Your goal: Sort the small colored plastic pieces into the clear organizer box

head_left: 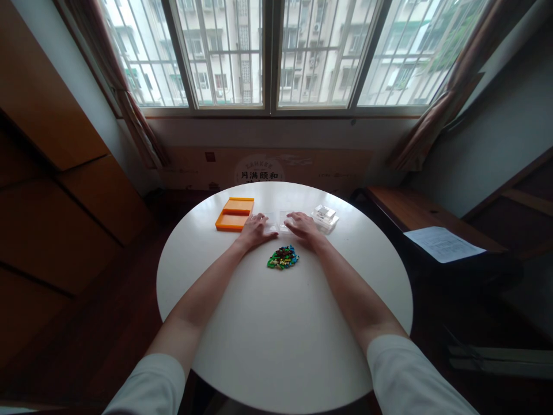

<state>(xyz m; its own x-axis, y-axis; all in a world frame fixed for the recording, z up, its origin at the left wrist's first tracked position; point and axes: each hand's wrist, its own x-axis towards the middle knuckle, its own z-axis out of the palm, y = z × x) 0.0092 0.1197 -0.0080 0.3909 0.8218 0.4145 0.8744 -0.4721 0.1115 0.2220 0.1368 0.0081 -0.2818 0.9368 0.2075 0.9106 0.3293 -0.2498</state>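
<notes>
Side by side on the white round table (276, 323) lie two small clear plastic boxes, a left box (271, 221) and a right box (284, 217). My left hand (256, 229) is at the left box, its thumb at the near edge and its fingers curled toward the far edge. On the other box, my right hand (304, 225) has its fingers and thumb in a similar bent hold. Just in front of the hands is a pile of tiny coloured building bricks (283, 257), green, blue, brown and yellow. The boxes' outlines are faint and partly hidden by my fingers.
An orange divided tray (233, 221) sits left of my left hand. Several clear plastic pieces (325, 218) are stacked beyond my right hand. Printed paper (443, 243) rests on a brown wooden bench (415, 208) at the right. A barred window is behind the table.
</notes>
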